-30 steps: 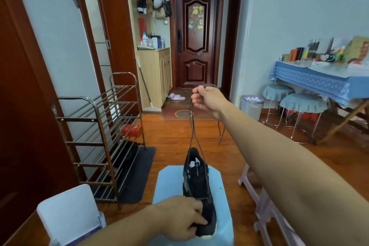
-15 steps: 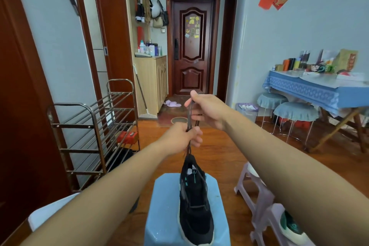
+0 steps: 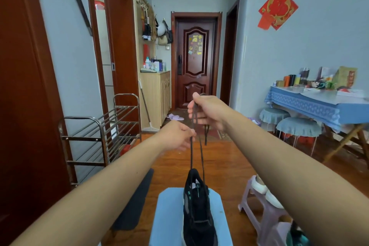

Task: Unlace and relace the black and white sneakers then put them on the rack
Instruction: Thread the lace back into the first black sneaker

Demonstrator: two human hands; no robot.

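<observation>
Black mesh sneaker on pale-blue stool, lower centre; thin dark laces rising taut; right hand fingers grip lace tops, left hand fingers pinch one strand below.

a home's entrance hallway: a carved wooden front door with slippers before it, hanging bags, a metal shoe rack, a red paper ornament, and covered stools beside a cluttered desk.

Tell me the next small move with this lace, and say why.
Probably slide the left hand down the lace toward the sneaker and level the two strands. The right hand grips both high, taut above the shoe on the blue stool, ends dangling below the fist.
</observation>
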